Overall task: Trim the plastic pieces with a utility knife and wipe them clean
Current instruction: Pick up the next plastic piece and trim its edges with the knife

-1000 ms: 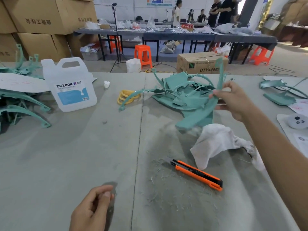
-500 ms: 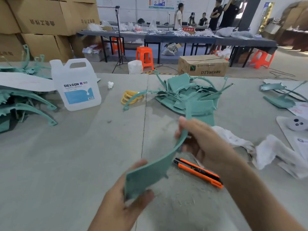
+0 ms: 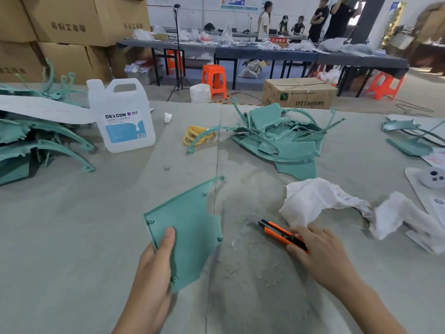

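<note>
- Our left hand (image 3: pixel 154 273) grips the green plastic piece (image 3: pixel 190 227) by its near edge, thumb pressed on top, holding it just over the table (image 3: pixel 72 237).
- Our right hand (image 3: pixel 320 251) closes its fingers on the orange knife (image 3: pixel 280 233), which lies on the table beside the white cloth (image 3: pixel 313 201).
- The piece looks thin, flat, studded with small pegs, one edge ragged.
- Risk: held by one edge, it may flex under the blade, which could slip toward our thumb.
- Farther off sits the pile (image 3: pixel 281 138) of green pieces.
</note>
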Motion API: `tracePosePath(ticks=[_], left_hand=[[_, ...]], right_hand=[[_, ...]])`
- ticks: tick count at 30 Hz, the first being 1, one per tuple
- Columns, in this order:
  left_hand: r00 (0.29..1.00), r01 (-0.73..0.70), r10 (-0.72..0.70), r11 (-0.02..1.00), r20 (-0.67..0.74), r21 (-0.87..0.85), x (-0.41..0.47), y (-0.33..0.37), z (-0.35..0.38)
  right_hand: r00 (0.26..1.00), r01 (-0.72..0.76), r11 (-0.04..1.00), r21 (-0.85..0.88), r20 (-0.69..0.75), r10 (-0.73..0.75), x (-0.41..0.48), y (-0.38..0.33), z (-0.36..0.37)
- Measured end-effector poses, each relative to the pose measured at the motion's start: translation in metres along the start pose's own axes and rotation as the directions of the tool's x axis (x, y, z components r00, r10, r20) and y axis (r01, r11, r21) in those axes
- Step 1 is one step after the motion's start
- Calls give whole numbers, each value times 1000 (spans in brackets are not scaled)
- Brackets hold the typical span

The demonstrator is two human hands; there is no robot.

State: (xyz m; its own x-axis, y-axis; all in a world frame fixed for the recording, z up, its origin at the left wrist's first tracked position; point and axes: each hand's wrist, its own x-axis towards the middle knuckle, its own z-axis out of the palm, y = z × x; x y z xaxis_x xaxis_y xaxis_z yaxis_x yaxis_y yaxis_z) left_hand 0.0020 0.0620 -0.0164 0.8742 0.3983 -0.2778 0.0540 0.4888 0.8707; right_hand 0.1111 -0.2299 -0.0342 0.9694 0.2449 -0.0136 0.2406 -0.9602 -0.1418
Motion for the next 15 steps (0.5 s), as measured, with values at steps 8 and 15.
tracePosePath(ticks=[8, 15], left_hand=[[997, -35, 43, 993, -65, 112, 11, -31, -22], [977, -151, 177, 968, -119, 200, 21, -30, -45]], right_hand=[[996, -29, 836, 548, -59, 73, -34, -20, -10], [998, -63, 540, 839, 46, 44, -64, -52, -5]])
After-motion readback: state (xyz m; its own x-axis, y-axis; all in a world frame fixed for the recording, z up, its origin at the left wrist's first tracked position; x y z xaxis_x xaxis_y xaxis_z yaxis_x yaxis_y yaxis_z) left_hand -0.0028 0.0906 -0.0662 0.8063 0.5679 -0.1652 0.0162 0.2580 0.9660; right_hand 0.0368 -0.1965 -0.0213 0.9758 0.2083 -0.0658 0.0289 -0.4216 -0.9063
